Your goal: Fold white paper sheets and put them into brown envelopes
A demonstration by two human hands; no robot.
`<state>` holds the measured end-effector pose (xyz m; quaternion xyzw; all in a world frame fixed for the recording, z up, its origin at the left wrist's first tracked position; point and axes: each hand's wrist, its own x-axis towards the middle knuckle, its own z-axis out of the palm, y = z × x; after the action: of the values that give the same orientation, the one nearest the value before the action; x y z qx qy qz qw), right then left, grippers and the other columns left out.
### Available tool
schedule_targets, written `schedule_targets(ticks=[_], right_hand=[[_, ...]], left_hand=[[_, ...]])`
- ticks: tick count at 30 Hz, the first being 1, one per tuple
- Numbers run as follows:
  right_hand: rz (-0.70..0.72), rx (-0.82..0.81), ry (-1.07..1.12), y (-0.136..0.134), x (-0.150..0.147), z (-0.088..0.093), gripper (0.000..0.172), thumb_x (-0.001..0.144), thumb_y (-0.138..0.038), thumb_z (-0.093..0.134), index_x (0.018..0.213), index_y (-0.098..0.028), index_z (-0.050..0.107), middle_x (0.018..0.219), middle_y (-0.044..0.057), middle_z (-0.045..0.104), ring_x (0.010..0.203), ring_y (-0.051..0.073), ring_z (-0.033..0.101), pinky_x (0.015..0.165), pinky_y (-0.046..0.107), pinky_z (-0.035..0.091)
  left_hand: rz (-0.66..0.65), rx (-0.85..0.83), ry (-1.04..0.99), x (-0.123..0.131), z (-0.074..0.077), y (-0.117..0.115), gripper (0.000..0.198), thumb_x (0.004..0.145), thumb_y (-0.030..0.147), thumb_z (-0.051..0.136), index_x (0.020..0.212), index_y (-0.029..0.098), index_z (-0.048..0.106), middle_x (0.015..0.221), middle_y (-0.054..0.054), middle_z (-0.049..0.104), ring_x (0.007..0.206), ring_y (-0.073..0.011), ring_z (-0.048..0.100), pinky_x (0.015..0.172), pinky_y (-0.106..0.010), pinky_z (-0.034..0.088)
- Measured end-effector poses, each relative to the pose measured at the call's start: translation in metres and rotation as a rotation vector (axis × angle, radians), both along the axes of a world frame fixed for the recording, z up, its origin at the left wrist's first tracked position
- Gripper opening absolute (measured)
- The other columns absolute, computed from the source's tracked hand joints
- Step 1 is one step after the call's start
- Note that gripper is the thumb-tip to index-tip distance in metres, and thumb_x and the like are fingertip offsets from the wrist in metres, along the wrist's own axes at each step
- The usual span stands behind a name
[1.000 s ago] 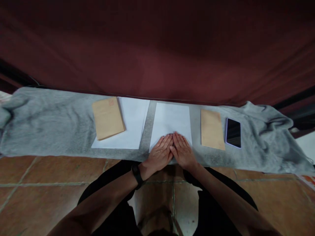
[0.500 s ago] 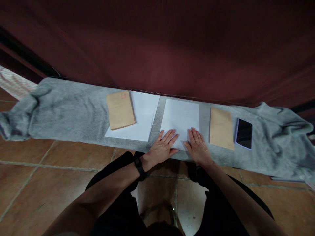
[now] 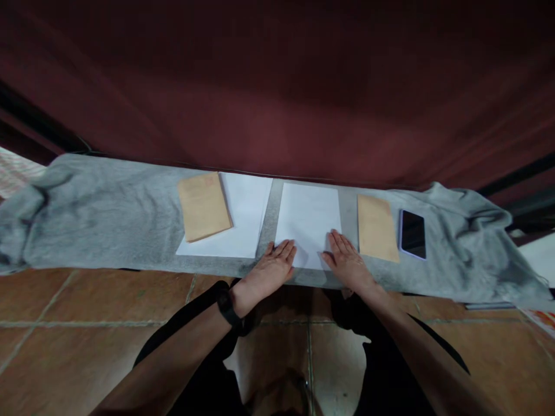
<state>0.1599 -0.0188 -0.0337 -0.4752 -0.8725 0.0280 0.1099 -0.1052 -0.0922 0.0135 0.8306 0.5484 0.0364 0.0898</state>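
Note:
A white sheet of paper [image 3: 309,216] lies flat on a grey cloth [image 3: 108,214] in front of me. My left hand [image 3: 274,266] rests at its near left corner, fingers stretched out and close together. At the near right corner lies my right hand [image 3: 346,260], flat, with the thumb apart from the fingers. Neither hand grips anything. Left of the sheet, a stack of brown envelopes [image 3: 204,207] sits partly on top of more white paper [image 3: 247,208]. To the right is a single brown envelope [image 3: 377,228], beside a phone [image 3: 413,234] with a dark screen and pale purple edge.
The grey cloth covers a long narrow surface and bunches up at both ends. Behind it rises a dark red upholstered or draped surface [image 3: 277,115]. Tiled floor [image 3: 108,294] and my knees are below the near edge.
My left hand has shifted left, from over the sheet's near edge to its near left corner. My right hand stays on the right side. The camera view has shifted slightly.

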Motion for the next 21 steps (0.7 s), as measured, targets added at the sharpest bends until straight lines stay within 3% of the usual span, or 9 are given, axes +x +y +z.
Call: schedule_targets(ticks=[4,7,12,15,19,21], right_hand=[[0.045,-0.119,-0.023,0.015,0.010,0.009,0.059,0.105,-0.040,0.040,0.158,-0.015,0.040,0.165,0.014,0.038,0.152,0.027,0.038,0.124,0.050,0.035],[0.112,-0.188,-0.013,0.024,0.020,0.019,0.055,0.102,-0.024,0.037,0.156,-0.017,0.044,0.164,0.010,0.041,0.152,0.023,0.039,0.124,0.046,0.037],[0.159,-0.289,0.043,0.029,0.034,0.031,0.070,0.087,0.001,0.034,0.152,-0.019,0.050,0.162,0.006,0.045,0.148,0.018,0.045,0.124,0.042,0.039],[0.183,-0.310,0.105,0.028,0.040,0.039,0.065,0.089,-0.003,0.041,0.149,-0.024,0.054,0.159,0.003,0.049,0.146,0.019,0.047,0.122,0.043,0.042],[0.223,-0.323,0.240,0.027,0.040,0.050,0.047,0.097,-0.020,0.054,0.142,-0.029,0.062,0.148,0.002,0.061,0.139,0.021,0.055,0.116,0.043,0.049],[0.200,-0.364,0.316,0.028,0.037,0.052,0.039,0.100,-0.026,0.052,0.136,-0.029,0.067,0.138,0.001,0.070,0.128,0.021,0.065,0.107,0.039,0.055]], left_hand=[[-0.025,0.015,-0.010,-0.003,-0.001,0.002,0.056,0.094,0.009,0.037,0.147,0.019,0.052,0.158,-0.012,0.049,0.148,-0.0226,0.045,0.123,-0.044,0.034],[0.009,0.024,-0.049,-0.006,0.000,0.008,0.057,0.091,0.005,0.035,0.141,0.020,0.058,0.155,-0.011,0.054,0.144,-0.0225,0.051,0.121,-0.043,0.037],[0.031,-0.021,-0.189,-0.022,0.011,0.020,0.042,0.096,0.016,0.041,0.122,0.021,0.072,0.134,-0.008,0.071,0.128,-0.0233,0.065,0.117,-0.041,0.044],[0.063,-0.037,-0.397,-0.032,0.022,0.022,0.036,0.101,0.032,0.043,0.111,0.024,0.076,0.115,-0.006,0.079,0.111,-0.0233,0.072,0.109,-0.041,0.051],[0.151,-0.171,-0.683,-0.037,0.037,0.022,0.038,0.100,0.047,0.049,0.100,0.023,0.077,0.093,0.000,0.080,0.088,-0.0202,0.073,0.082,-0.030,0.059],[0.218,-0.204,-0.791,-0.038,0.042,0.025,0.037,0.096,0.050,0.055,0.099,0.021,0.077,0.094,-0.001,0.080,0.089,-0.0205,0.073,0.084,-0.030,0.058]])
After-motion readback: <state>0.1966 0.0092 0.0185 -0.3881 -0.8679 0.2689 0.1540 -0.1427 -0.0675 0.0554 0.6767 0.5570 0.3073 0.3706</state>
